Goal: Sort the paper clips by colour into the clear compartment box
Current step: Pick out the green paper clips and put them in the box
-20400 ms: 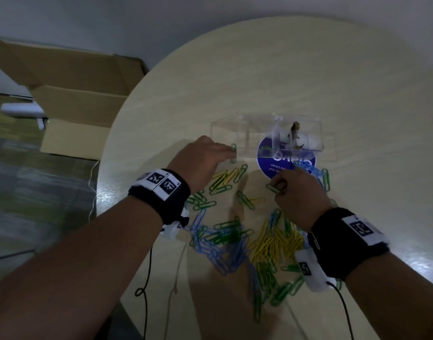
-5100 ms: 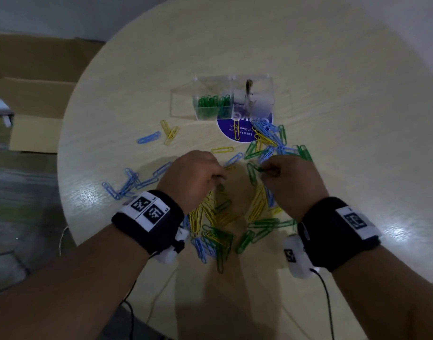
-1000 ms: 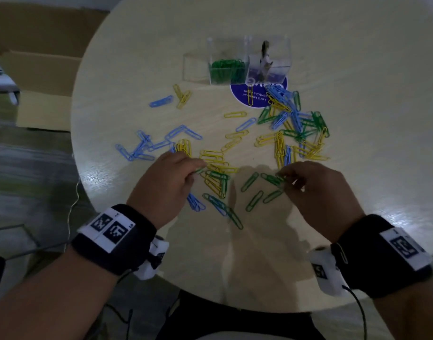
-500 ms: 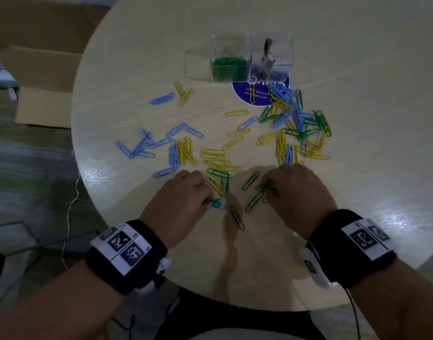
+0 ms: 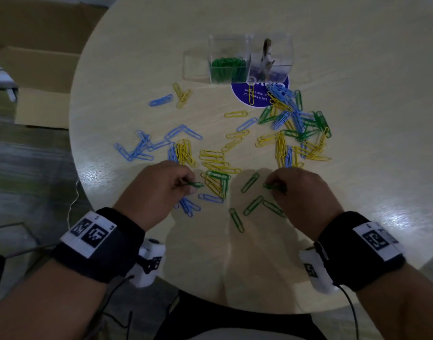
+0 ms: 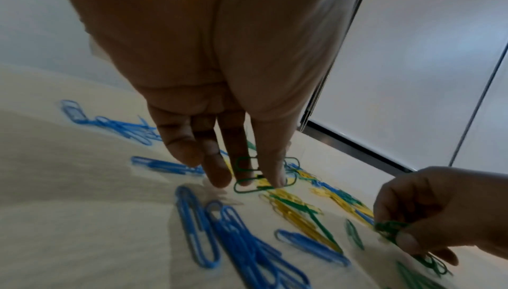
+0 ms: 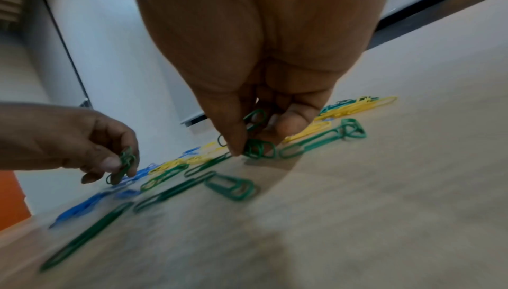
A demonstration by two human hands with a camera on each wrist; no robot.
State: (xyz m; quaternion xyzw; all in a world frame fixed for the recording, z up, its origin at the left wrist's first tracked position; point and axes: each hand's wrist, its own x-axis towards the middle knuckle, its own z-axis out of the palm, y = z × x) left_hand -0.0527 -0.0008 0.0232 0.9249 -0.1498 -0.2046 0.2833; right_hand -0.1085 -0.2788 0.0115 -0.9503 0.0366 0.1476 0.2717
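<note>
1. Round pale wood table (image 5: 146, 69); a cardboard carton (image 5: 38, 77) on the floor off its far left edge.
2. Clear box (image 5: 249, 61), far centre of the table, three compartments in a row. Left one looks empty; middle one holds green clips (image 5: 226, 69); right one holds a small item too unclear to name.
3. Blue sticker (image 5: 259, 94), round, on the table partly under the box's right end; one yellow clip lies on it.
4. Loose clips, mixed heap (image 5: 296, 128), blue, green and yellow, right of centre, just nearer than the sticker.
5. Blue clips (image 5: 146, 146), scattered group, left of centre; a few more just beside the left hand.
6. Yellow clips (image 5: 215, 158), rows at centre, between the two hands and the box.
7. Green clips, loose (image 5: 253, 204), several lying singly on the near table between the hands.
8. Left hand (image 5: 159, 190), fingers curled, thumb and fingertips pinching a green clip (image 5: 195, 184) just above the table; the right wrist view shows a small bunch there.
9. Right hand (image 5: 301, 195), fingers curled, thumb and forefinger pinching a cluster of green clips (image 7: 257, 148) low over the surface.
10. Wrists: black bands with printed square markers, a white camera unit and cable under each.
</note>
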